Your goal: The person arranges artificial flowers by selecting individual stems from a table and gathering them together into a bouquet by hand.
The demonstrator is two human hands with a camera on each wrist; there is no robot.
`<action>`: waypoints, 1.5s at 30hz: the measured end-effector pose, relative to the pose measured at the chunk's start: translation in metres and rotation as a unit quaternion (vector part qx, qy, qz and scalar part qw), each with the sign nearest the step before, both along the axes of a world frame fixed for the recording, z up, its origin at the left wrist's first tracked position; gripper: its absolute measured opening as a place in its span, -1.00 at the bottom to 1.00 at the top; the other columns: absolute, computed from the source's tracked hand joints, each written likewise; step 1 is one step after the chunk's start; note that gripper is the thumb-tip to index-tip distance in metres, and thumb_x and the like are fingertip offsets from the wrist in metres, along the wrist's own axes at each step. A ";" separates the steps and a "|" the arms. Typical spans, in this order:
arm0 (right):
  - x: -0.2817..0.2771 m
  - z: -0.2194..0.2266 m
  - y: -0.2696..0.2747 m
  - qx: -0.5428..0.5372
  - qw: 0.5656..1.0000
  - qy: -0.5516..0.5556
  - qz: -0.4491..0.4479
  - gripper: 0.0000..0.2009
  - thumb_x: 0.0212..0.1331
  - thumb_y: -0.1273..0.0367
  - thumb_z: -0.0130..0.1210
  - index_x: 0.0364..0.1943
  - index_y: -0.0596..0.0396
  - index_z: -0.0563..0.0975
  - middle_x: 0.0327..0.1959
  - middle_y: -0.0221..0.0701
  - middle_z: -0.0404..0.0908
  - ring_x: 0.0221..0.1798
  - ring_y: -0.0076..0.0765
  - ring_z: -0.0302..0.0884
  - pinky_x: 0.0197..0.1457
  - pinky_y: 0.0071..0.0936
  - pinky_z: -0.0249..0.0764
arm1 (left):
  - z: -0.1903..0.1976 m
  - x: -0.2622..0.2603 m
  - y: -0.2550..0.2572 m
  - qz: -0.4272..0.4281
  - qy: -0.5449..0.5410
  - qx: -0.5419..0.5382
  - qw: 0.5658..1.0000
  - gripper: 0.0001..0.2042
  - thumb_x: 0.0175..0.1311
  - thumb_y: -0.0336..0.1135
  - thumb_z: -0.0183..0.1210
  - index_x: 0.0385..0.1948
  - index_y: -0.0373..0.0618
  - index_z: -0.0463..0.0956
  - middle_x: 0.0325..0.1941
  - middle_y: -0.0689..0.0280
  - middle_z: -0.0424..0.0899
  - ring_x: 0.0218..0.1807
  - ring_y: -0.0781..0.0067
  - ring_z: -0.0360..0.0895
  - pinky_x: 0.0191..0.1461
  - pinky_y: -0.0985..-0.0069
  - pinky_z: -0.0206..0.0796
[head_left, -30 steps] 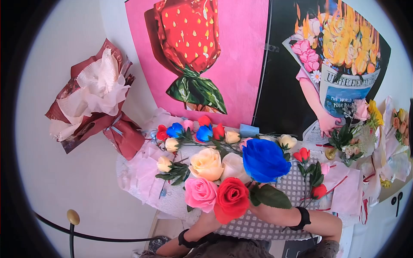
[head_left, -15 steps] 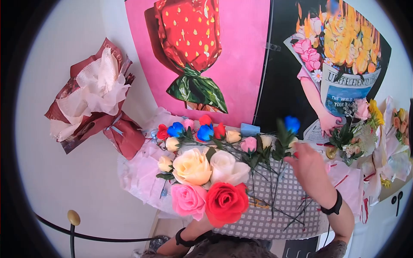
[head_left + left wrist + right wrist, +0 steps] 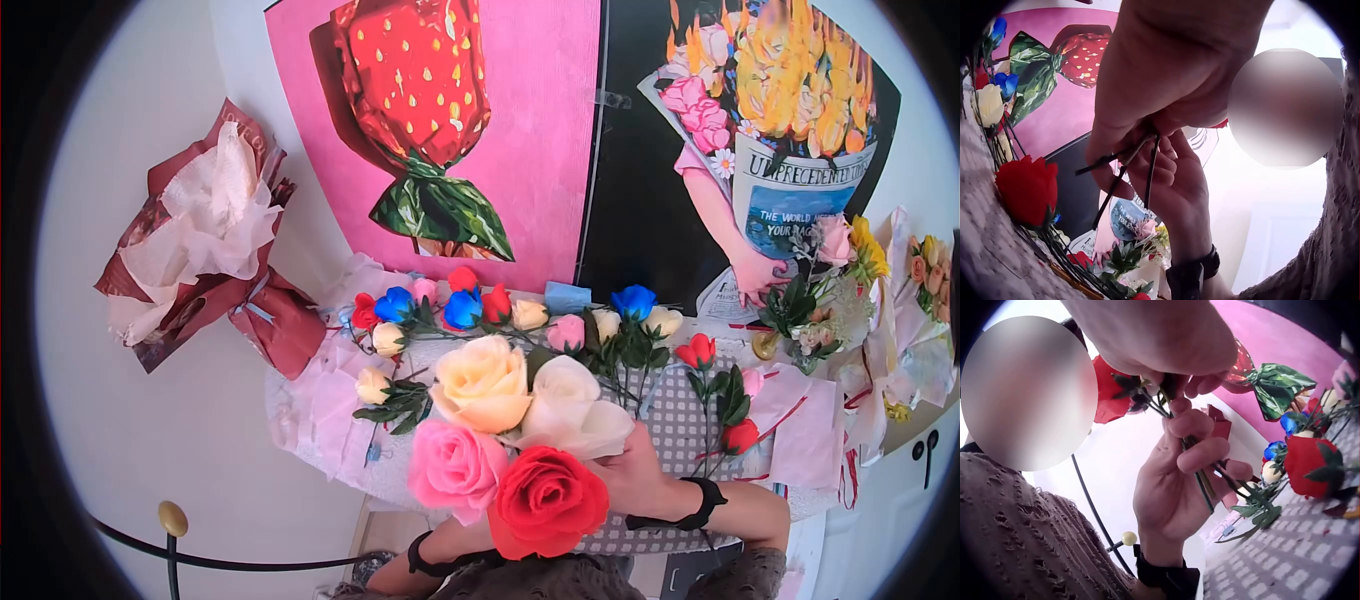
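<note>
Above the tabletop (image 3: pixel 685 425), you have four big roses (image 3: pixel 530 465), their stems (image 3: pixel 1205 492) clamped in your left hand (image 3: pixel 1169 478); your right hand (image 3: pixel 640 480) is at the stems, pinching or not I cannot tell; smaller flowers (image 3: pixel 566 333) line the tabletop's far side.

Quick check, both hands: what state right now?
Left hand: closed, holding flower stems.
Right hand: beside the white rose; whether it grips anything cannot be told.
</note>
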State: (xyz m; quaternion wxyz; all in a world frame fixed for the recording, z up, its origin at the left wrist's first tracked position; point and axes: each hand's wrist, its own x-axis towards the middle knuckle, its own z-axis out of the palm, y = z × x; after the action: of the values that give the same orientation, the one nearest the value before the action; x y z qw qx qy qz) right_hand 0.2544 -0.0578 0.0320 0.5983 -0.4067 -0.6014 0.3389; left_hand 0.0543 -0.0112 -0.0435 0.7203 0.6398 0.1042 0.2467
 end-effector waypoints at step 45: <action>-0.009 -0.011 -0.012 -0.154 0.985 -0.080 0.017 -0.68 0.28 0.40 0.02 0.09 0.19 0.38 -0.01 -0.12 0.49 0.08 -0.09 0.46 0.11 -0.33 0.41 | 0.037 0.044 -0.018 0.230 0.089 0.098 0.964 -0.79 0.39 -0.52 -0.19 -0.01 -0.31 0.28 -0.26 0.18 0.46 -0.30 0.34 0.45 -0.21 0.46 0.31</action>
State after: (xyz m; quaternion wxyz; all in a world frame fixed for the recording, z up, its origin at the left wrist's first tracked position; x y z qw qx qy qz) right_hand 0.2459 -0.0695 0.0207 0.4730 -0.5096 -0.5945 0.4040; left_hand 0.0985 -0.0290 -0.0064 0.5656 0.6855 0.2875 0.3570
